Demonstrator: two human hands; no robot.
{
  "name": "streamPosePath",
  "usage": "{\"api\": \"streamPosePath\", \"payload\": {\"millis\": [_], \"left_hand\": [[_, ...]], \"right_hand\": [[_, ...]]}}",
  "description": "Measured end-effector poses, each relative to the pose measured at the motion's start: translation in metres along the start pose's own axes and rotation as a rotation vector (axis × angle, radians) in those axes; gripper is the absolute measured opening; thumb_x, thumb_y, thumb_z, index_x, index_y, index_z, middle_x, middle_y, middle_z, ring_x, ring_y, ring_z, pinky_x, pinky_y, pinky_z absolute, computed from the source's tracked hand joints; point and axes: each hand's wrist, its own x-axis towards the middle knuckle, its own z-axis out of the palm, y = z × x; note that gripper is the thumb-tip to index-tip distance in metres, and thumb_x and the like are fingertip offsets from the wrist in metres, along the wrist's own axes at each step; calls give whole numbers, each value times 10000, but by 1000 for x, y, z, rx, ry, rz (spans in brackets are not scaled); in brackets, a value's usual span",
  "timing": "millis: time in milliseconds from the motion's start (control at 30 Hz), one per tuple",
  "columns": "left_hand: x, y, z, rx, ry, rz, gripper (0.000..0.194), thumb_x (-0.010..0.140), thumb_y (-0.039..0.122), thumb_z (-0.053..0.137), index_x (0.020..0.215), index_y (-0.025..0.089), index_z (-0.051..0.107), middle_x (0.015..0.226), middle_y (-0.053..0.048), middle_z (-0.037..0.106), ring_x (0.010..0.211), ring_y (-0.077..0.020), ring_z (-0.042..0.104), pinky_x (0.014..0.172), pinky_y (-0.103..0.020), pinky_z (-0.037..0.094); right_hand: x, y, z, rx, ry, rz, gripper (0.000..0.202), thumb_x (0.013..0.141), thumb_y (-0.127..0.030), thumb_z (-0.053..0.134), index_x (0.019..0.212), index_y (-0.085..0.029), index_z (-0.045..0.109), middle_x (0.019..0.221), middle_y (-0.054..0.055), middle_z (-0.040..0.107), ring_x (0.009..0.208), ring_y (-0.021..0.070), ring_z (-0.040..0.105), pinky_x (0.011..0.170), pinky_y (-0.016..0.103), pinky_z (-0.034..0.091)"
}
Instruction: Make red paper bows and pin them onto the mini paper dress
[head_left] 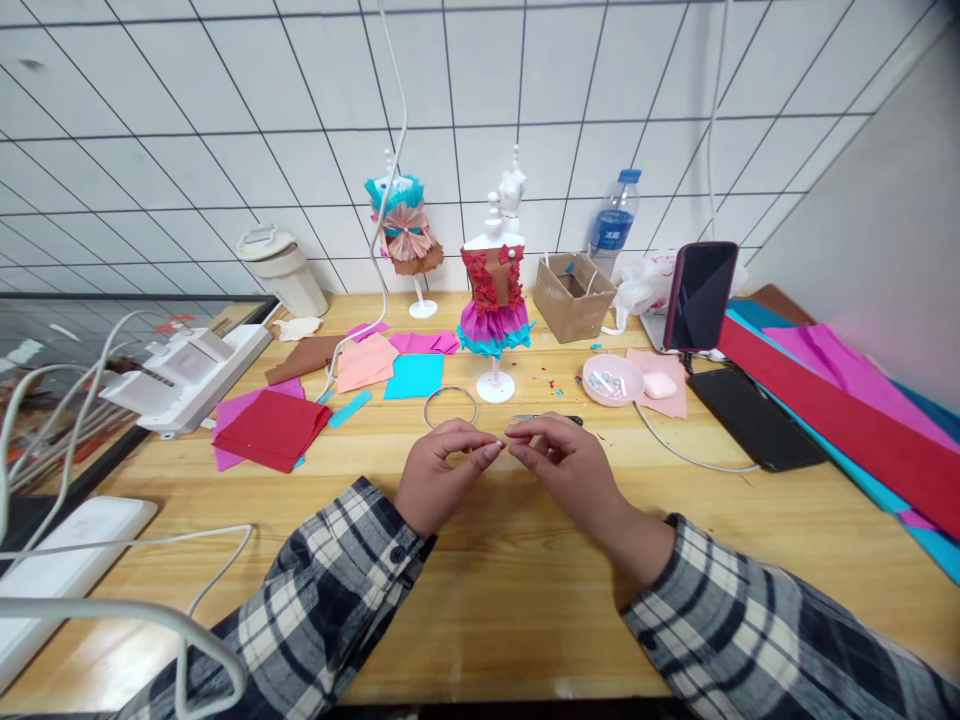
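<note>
My left hand [450, 470] pinches a tiny whitish, bead-like piece [499, 443] between thumb and forefinger. Close beside it, my right hand [566, 465] has its thumb and forefinger drawn together; anything between them is too small to make out. Just beyond the hands stands a small white dress form [496, 386] in a paper dress [493, 290] with a red and brown top, magenta skirt and blue ruffle. A thin ring [427, 408] lies behind my left hand. Partly covered by my right hand is a dark-handled tool [574, 419]. A pink dish [615, 397] holds small shiny bits.
Coloured paper sheets [271, 430] lie left, long paper strips [840, 410] right. A cardboard box [574, 310], a water bottle [613, 222], a second dressed form [409, 235] and a lidded cup [289, 275] stand behind. A phone [701, 297], power bank [754, 415] and cables are around.
</note>
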Motion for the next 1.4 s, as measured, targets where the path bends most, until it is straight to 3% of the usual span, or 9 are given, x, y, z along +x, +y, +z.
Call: {"api": "streamPosePath", "payload": {"millis": [67,167,367,600,733,933,1100,1267,1400], "left_hand": [[0,1,0,-55,-44,-27,176,809,294,626,767,146,710,720,-47,641,697,-139,589,654,-251,465],[0,2,-1,-66,-86,-44,181,820,278,608,762,137,705,721,-46,629,699,-136,579,662,-245,459],[-3,0,1,59,-103,-6,163,824,258,598,807,155,722,709,-38,616,679,-129,556,634,-236,430],[-3,-3,2,47,-122,-15,187,843,275,571,829,162,719,719,-35,612,694,-131,559,649,-237,430],[-3,-2,1,27,-110,-33,194,842,289,572,800,166,715,717,-35,611,702,-135,561,654,-238,431],[-5,0,1,17,-96,-55,233,848,329,553,820,167,717,737,-46,619,750,-158,568,704,-265,445],[5,-11,4,103,0,-75,306,839,356,551,1071,189,660,762,-27,594,727,-151,548,710,-275,450],[44,-34,14,263,207,-91,349,815,338,570,1127,184,603,926,-58,620,865,-181,570,796,-309,447],[75,-46,29,405,276,-145,441,736,426,653,1079,158,588,995,-96,638,943,-240,581,768,-327,440]], "right_hand": [[0,0,-1,-119,17,-147,87,806,-268,629,848,-228,694,777,15,655,648,106,559,542,215,452],[-1,2,-1,-184,23,-236,85,821,-271,619,833,-234,695,785,21,680,709,126,590,573,225,473],[-1,4,-4,-250,-20,-289,73,819,-258,622,829,-220,684,756,10,665,620,99,570,535,210,460],[1,6,-7,-290,-14,-357,83,832,-240,610,876,-226,679,787,7,668,646,95,569,583,211,460],[1,4,-4,-306,-3,-360,67,840,-225,597,836,-217,664,757,4,655,693,106,574,618,215,462],[3,4,0,-307,-16,-317,54,832,-221,587,847,-197,633,768,9,612,608,91,546,532,201,443],[26,-12,-12,-304,121,-349,69,834,-228,587,828,-203,652,758,10,628,621,102,560,559,220,463],[71,-51,-33,-365,383,-520,93,832,-231,603,835,-219,695,805,18,640,694,118,582,586,234,469],[103,-71,-39,-451,504,-613,109,836,-239,602,854,-227,709,828,23,608,673,115,562,606,251,473]]}}
